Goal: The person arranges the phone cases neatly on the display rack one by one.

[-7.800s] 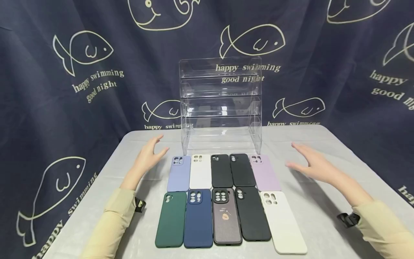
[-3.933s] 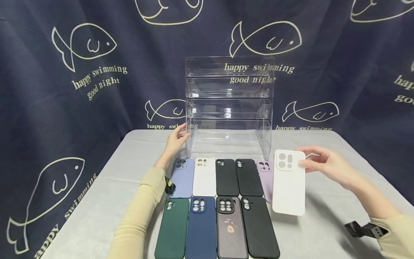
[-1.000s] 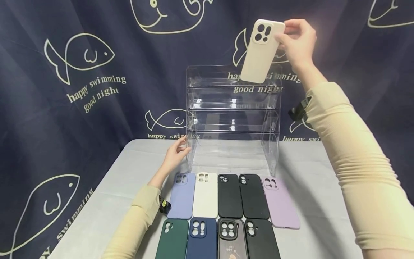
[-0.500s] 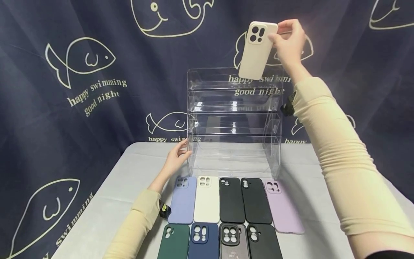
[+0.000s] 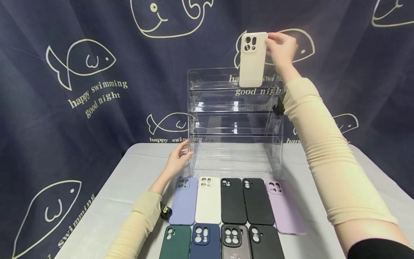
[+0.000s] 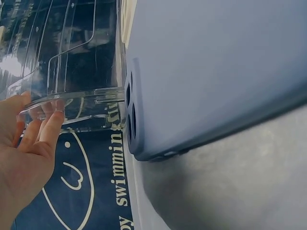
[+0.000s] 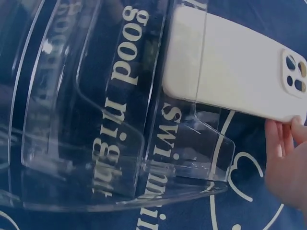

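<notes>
The cream-white, rounded-rectangle phone case is in my right hand, up at the top of a clear plastic tiered rack. I pinch it by its upper right edge, thumb toward me and fingers round the back, level with the camera cutouts. From my fingertips the case reaches left and down; its long axis stands close to upright, camera end highest, leaning only a little.

What matters, I judge, is how its lower end lies to the topmost tier: my right wrist view shows that end through a transparent panel, so it overlaps the tier and sits right of the rack's middle. Whether it touches the tier's floor I cannot tell.

My right hand is the nearer by far, beside the case and above the rack. My left hand is low on the other side, thumb and bent fingers holding the rack's left edge, well apart from the case. Just in front of the rack, on the pale grey cloth-covered table, lie more cases in two rows, from a periwinkle-blue case near my left wrist to a lilac case at the back row's right end.
</notes>
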A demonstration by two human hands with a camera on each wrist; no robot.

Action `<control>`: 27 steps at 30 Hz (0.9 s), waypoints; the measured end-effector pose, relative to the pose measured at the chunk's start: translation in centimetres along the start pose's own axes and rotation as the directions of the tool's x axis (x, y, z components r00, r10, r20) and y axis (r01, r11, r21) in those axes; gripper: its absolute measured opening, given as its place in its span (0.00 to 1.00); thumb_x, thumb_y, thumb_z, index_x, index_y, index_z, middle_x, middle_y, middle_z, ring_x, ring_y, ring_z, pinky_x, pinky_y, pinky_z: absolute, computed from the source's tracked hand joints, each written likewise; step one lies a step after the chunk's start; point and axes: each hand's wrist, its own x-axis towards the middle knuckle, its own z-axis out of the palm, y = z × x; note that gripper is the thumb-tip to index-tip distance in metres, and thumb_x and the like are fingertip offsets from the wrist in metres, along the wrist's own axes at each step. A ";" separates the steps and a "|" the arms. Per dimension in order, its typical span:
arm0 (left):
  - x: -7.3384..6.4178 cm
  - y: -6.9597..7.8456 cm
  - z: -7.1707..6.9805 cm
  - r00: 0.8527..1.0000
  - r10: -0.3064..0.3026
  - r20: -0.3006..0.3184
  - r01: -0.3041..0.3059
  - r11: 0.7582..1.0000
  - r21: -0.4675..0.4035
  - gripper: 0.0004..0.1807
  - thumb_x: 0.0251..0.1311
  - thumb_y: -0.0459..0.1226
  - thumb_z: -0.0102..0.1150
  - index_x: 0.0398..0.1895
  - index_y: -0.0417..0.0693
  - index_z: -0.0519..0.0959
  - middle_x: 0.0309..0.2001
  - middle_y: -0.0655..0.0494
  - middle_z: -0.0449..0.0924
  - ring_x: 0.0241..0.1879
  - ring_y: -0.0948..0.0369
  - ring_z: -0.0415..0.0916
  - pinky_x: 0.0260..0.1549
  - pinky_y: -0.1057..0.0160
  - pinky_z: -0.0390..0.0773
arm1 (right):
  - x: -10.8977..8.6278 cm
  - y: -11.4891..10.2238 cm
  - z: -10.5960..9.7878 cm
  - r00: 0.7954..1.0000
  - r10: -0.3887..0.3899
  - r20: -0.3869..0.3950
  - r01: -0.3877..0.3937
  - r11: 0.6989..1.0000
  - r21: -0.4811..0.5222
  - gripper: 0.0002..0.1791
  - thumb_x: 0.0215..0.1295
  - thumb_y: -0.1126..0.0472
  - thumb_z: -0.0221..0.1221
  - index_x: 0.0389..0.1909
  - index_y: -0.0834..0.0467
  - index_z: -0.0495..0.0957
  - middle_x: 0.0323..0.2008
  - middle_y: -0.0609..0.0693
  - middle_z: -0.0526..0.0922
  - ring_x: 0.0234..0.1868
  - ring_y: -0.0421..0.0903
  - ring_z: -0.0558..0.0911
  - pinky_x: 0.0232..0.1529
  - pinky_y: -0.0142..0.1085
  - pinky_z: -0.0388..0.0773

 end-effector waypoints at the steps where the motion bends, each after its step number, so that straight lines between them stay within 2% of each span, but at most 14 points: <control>1: 0.0 0.0 0.1 1.000 -0.004 -0.002 0.004 1.000 -0.002 0.32 0.61 0.35 0.58 0.68 0.43 0.61 0.62 0.39 0.68 0.55 0.44 0.73 0.54 0.54 0.77 | -0.1 0.1 -0.1 1.000 -0.017 -0.012 0.017 0.998 -0.065 0.14 0.60 0.64 0.61 0.48 0.59 0.81 0.45 0.50 0.85 0.34 0.33 0.83 0.43 0.25 0.82; 4: -0.1 0.0 0.3 1.000 -0.011 -0.006 0.011 1.000 -0.008 0.31 0.61 0.36 0.58 0.68 0.44 0.61 0.62 0.39 0.68 0.55 0.44 0.74 0.54 0.54 0.78 | -0.5 0.4 -0.5 0.996 -0.069 -0.057 0.052 0.964 -0.262 0.13 0.59 0.61 0.62 0.46 0.55 0.81 0.35 0.41 0.84 0.31 0.29 0.77 0.46 0.22 0.76; 7: -0.3 0.1 0.4 1.000 -0.015 -0.002 0.015 1.000 -0.014 0.32 0.61 0.35 0.58 0.68 0.44 0.61 0.62 0.38 0.69 0.55 0.44 0.74 0.54 0.54 0.78 | -0.9 0.7 -1.0 0.992 -0.099 -0.077 0.064 0.930 -0.362 0.10 0.58 0.59 0.63 0.41 0.52 0.79 0.25 0.33 0.75 0.31 0.28 0.71 0.47 0.23 0.71; 9: -0.5 0.2 0.4 1.000 -0.017 -0.002 0.017 1.000 -0.013 0.32 0.61 0.34 0.58 0.68 0.44 0.61 0.62 0.38 0.69 0.55 0.43 0.74 0.54 0.54 0.78 | -1.2 0.9 -1.4 0.992 -0.104 -0.072 0.071 0.928 -0.366 0.09 0.57 0.59 0.64 0.39 0.51 0.79 0.23 0.30 0.70 0.31 0.28 0.70 0.50 0.25 0.69; 10: -0.5 0.3 0.3 1.000 -0.015 -0.002 0.015 1.000 -0.009 0.32 0.61 0.34 0.58 0.68 0.43 0.61 0.61 0.38 0.69 0.55 0.43 0.74 0.54 0.54 0.78 | -1.4 1.0 -1.6 0.992 -0.111 -0.066 0.080 0.927 -0.367 0.09 0.56 0.58 0.64 0.39 0.51 0.79 0.22 0.30 0.70 0.31 0.27 0.71 0.57 0.25 0.66; 12: -0.6 0.4 0.2 1.000 -0.009 -0.005 0.009 1.000 -0.004 0.32 0.61 0.34 0.58 0.68 0.43 0.60 0.61 0.37 0.69 0.54 0.43 0.74 0.53 0.54 0.78 | -1.6 1.0 -1.8 0.991 -0.124 -0.051 0.097 0.928 -0.360 0.10 0.56 0.57 0.65 0.39 0.51 0.79 0.22 0.29 0.70 0.29 0.27 0.72 0.62 0.27 0.62; 13: -0.6 0.4 0.1 1.000 -0.007 -0.008 0.007 1.000 -0.001 0.32 0.61 0.34 0.58 0.68 0.43 0.61 0.61 0.37 0.69 0.54 0.43 0.74 0.53 0.54 0.78 | -1.7 1.0 -2.0 0.991 -0.129 -0.042 0.105 0.926 -0.363 0.10 0.56 0.57 0.65 0.39 0.51 0.80 0.22 0.29 0.70 0.29 0.26 0.72 0.67 0.27 0.55; 15: -0.6 0.4 0.0 1.000 0.002 -0.007 -0.002 1.000 0.003 0.32 0.61 0.34 0.58 0.69 0.42 0.60 0.61 0.37 0.69 0.54 0.43 0.74 0.53 0.54 0.79 | -1.9 0.9 -2.2 0.989 -0.147 -0.025 0.127 0.919 -0.372 0.11 0.56 0.55 0.65 0.40 0.52 0.80 0.22 0.28 0.71 0.28 0.24 0.71 0.71 0.27 0.41; 16: -0.6 0.5 -0.1 1.000 0.004 -0.005 -0.004 1.000 0.006 0.32 0.61 0.34 0.58 0.69 0.42 0.60 0.61 0.37 0.69 0.54 0.43 0.74 0.53 0.54 0.79 | -2.0 0.8 -2.3 0.988 -0.155 -0.018 0.137 0.916 -0.377 0.12 0.56 0.55 0.65 0.41 0.52 0.80 0.22 0.27 0.71 0.28 0.24 0.71 0.71 0.27 0.39; 19: -0.5 0.6 -0.2 1.000 0.001 -0.002 -0.001 1.000 0.000 0.32 0.62 0.34 0.57 0.69 0.42 0.59 0.61 0.36 0.68 0.54 0.42 0.74 0.53 0.53 0.78 | -2.4 0.4 -2.7 0.985 -0.174 -0.001 0.159 0.906 -0.392 0.15 0.55 0.53 0.66 0.42 0.53 0.81 0.24 0.28 0.73 0.28 0.23 0.72 0.66 0.24 0.51; 22: -0.8 1.8 -0.2 1.000 -0.012 0.010 0.012 1.000 -0.001 0.32 0.62 0.31 0.56 0.69 0.39 0.58 0.62 0.34 0.67 0.55 0.40 0.73 0.54 0.51 0.77 | -2.9 0.1 -3.1 0.983 -0.182 0.014 0.173 0.904 -0.391 0.17 0.54 0.52 0.67 0.43 0.55 0.81 0.27 0.34 0.78 0.28 0.24 0.73 0.50 0.22 0.68; 24: -1.3 2.9 -0.2 1.000 -0.018 0.021 0.018 1.000 -0.001 0.32 0.63 0.30 0.55 0.69 0.37 0.57 0.62 0.33 0.66 0.55 0.40 0.72 0.54 0.50 0.77 | -3.3 -0.1 -3.3 0.983 -0.183 0.029 0.179 0.900 -0.396 0.17 0.54 0.52 0.67 0.43 0.56 0.81 0.30 0.36 0.80 0.28 0.24 0.73 0.42 0.22 0.71; 27: -1.9 4.2 -0.1 0.999 -0.020 0.029 0.020 1.000 0.004 0.31 0.63 0.29 0.54 0.68 0.34 0.57 0.62 0.32 0.65 0.55 0.39 0.72 0.55 0.50 0.76 | -4.0 -0.2 -3.7 0.982 -0.184 0.052 0.189 0.893 -0.408 0.18 0.54 0.52 0.66 0.44 0.57 0.81 0.32 0.40 0.82 0.28 0.24 0.73 0.39 0.21 0.72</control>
